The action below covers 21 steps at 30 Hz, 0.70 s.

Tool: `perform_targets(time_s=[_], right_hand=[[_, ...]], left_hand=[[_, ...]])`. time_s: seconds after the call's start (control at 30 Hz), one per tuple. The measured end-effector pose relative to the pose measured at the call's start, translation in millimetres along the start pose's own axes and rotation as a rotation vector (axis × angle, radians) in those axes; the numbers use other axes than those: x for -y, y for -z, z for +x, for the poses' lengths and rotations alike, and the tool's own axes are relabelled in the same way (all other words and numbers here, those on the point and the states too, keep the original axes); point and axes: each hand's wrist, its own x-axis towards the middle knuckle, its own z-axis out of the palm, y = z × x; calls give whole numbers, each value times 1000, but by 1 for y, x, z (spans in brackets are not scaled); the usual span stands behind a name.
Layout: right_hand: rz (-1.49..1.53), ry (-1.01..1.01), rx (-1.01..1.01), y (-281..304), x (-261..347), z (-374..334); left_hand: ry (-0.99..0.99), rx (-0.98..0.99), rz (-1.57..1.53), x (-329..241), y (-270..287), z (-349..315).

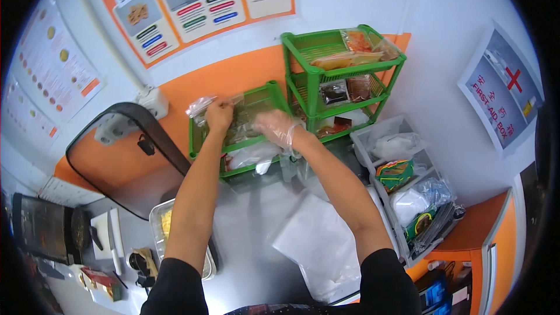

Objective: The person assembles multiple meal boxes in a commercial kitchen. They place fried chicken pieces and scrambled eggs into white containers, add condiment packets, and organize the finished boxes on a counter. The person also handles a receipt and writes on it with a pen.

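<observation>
At the frame's upper centre, the bare left hand [219, 115] pinches shut on the top edge of a clear, floppy plastic bag [233, 119] in the low green plastic basket [195, 140], while the gloved right hand [279, 128] lies half-open against it; light, slippery, probably best gripped at the rim.

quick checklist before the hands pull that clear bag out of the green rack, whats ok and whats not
1. Left hand pinches the clear bag at its top: ok.
2. Right hand wears a thin clear glove and is at the bags in the low green rack: ok.
3. Right hand actually gripping a bag: cannot tell.
4. Bare counter in front of the rack to set the bag down: ok.
5. White sheet lies flat, off to the right of that spot: ok.
6. Bag sealed: cannot tell.
</observation>
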Motion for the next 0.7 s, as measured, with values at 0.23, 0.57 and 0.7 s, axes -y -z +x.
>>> perform_targets(time_s=[0.23, 0.57, 0.7], right_hand=[[321, -98, -616, 21, 14, -24], [591, 102, 168, -7, 201, -82], [679, 272, 562, -67, 324, -110]], left_hand=[[-210, -120, -271, -26, 16, -27], [-161, -103, -375, 11, 207, -299], [-28, -80, -365, 45, 283, -430]])
